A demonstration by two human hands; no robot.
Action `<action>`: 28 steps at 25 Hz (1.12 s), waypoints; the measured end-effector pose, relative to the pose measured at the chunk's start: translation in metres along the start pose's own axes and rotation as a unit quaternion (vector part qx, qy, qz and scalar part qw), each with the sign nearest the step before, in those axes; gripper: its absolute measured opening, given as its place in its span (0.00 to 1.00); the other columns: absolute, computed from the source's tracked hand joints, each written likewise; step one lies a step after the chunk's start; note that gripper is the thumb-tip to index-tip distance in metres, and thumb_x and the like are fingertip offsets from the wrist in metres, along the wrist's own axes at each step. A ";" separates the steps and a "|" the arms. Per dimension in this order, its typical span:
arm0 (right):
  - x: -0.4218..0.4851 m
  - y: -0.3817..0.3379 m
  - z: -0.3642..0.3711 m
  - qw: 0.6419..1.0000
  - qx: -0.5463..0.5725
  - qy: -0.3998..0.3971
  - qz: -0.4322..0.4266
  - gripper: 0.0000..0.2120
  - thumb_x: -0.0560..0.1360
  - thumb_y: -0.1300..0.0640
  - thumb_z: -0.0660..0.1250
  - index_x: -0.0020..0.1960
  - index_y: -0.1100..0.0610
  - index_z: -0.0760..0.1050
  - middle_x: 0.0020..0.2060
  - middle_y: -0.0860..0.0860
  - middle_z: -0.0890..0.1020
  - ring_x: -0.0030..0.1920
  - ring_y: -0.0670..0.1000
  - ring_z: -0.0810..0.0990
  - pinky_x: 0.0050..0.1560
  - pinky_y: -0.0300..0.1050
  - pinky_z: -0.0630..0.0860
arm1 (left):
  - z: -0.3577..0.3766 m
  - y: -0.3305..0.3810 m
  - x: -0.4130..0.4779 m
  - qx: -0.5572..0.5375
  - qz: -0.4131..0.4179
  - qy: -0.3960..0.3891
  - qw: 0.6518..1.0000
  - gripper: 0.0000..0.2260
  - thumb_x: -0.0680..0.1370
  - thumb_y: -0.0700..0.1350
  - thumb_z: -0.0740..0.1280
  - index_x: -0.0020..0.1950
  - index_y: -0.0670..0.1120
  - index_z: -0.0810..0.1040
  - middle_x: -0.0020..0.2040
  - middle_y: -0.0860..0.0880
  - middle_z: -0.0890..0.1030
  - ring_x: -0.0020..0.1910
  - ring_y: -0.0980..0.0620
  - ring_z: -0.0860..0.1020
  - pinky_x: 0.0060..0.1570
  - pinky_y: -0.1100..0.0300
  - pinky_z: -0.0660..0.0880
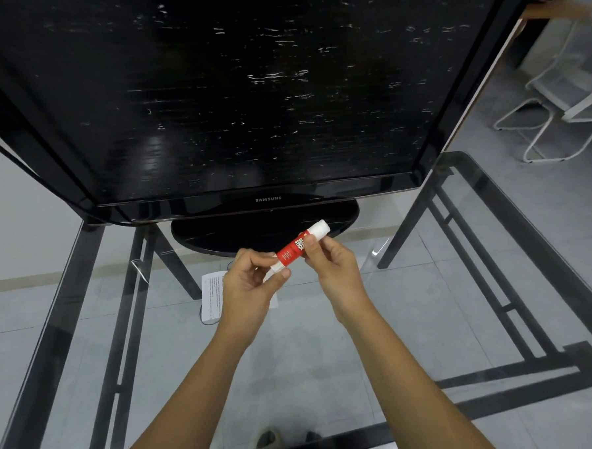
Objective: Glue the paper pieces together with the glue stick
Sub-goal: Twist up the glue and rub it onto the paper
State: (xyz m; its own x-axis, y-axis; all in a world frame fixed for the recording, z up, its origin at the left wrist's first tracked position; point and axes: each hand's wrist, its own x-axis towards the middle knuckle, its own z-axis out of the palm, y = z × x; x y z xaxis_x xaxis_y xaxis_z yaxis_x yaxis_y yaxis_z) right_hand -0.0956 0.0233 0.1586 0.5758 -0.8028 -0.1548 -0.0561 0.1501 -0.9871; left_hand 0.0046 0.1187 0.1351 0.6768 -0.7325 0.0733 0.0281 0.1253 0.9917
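Gripping the glue stick [297,248] above the glass counter [428,286], left hand [248,281] pinches its base, right hand [327,260] its barrel; light, rigid, slick plastic. Paper [211,297] lies beneath.

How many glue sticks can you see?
1. The red-and-white glue stick is held above the glass table by both hands: left hand at its lower end, right hand around its middle. None other is visible.

The left hand [248,281] covers most of the paper [212,299] and the glue stick's [297,246] near end. The paper's print is too small to read. The television [229,90] is cut off at the top edge.
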 end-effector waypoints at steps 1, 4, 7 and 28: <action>0.001 0.000 0.000 1.000 0.003 -0.002 -0.001 0.11 0.73 0.44 0.63 0.52 0.48 0.77 0.47 0.45 0.83 0.53 0.43 0.80 0.52 0.36 0.74 | 0.000 0.001 0.000 0.001 0.004 0.001 1.000 0.11 0.69 0.36 0.73 0.45 0.49 0.77 0.47 0.45 0.78 0.47 0.55 0.79 0.45 0.66 0.76; 0.003 0.000 0.000 1.000 0.009 -0.001 -0.007 0.14 0.72 0.43 0.64 0.52 0.49 0.77 0.47 0.46 0.82 0.53 0.44 0.80 0.53 0.37 0.74 | -0.001 0.003 0.000 -0.044 -0.070 -0.039 0.996 0.14 0.71 0.46 0.71 0.55 0.54 0.74 0.51 0.51 0.78 0.48 0.55 0.80 0.44 0.66 0.76; 0.004 -0.002 0.001 1.000 0.004 0.002 -0.006 0.15 0.69 0.39 0.63 0.50 0.45 0.76 0.47 0.45 0.82 0.53 0.43 0.79 0.48 0.33 0.73 | -0.002 0.002 0.002 -0.052 -0.095 -0.026 0.994 0.09 0.73 0.53 0.66 0.50 0.52 0.77 0.45 0.54 0.83 0.44 0.54 0.82 0.42 0.66 0.76; 0.014 0.003 0.001 0.996 -0.025 -0.083 0.009 0.10 0.72 0.42 0.64 0.51 0.42 0.77 0.45 0.39 0.82 0.49 0.35 0.78 0.41 0.24 0.72 | -0.007 -0.005 0.008 -0.029 -0.046 -0.003 0.999 0.12 0.71 0.48 0.70 0.54 0.49 0.78 0.48 0.51 0.83 0.47 0.51 0.82 0.46 0.63 0.76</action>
State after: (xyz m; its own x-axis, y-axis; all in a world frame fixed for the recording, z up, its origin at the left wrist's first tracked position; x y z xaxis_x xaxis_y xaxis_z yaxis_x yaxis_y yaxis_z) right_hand -0.0873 0.0133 0.1538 0.7008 -0.6934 -0.1674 -0.1057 0.1311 -0.9857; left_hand 0.0149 0.1165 0.1303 0.6651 -0.7465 -0.0169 0.1327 0.0959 0.9865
